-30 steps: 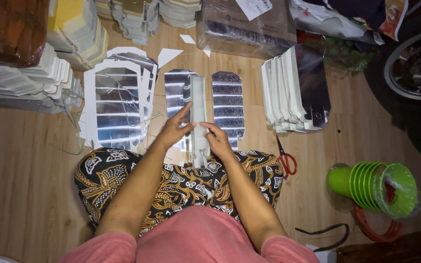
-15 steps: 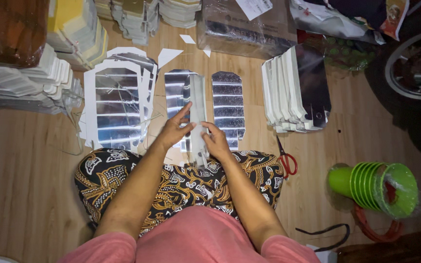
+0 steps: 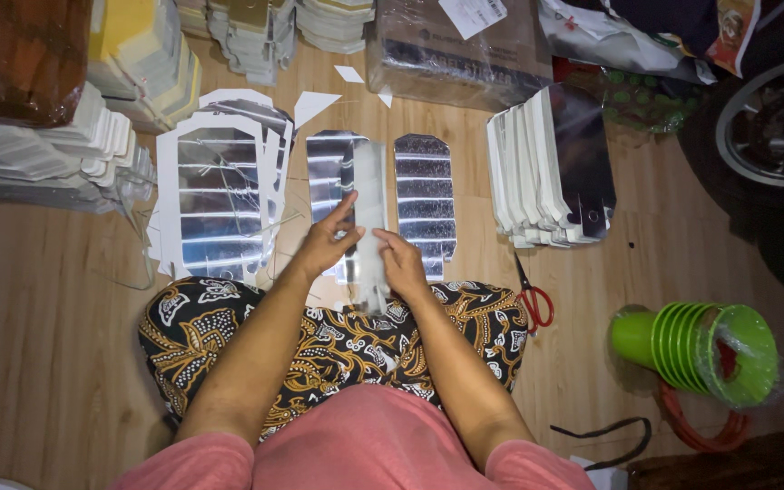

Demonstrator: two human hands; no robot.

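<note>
A: Where's the foil card (image 3: 369,218) sitting?

B: Centre of the frame, just above the person's patterned lap. Its long axis runs up and down the picture, near end toward the knees, far end pointing at the upper middle of the frame.

A: And the hands?

B: Both are at its lower half. The left hand (image 3: 327,243) lies against the left edge, fingers stretched up along the card, thumb tucked toward it. The right hand (image 3: 403,261) is on the right edge, a little lower in the frame, fingers curled in and pinching the card. So the card stands between them, rising away from both grips.

A: Which is nearer the far end?

B: The left; its fingertips reach higher up the strip.

A: Anything beside it?

B: A flat foil sheet (image 3: 426,198) lies just right of it on the floor (image 3: 47,318), and a stack of blanks (image 3: 215,195) to the left. Scissors (image 3: 532,295) lie right of the knee, well apart.
</note>
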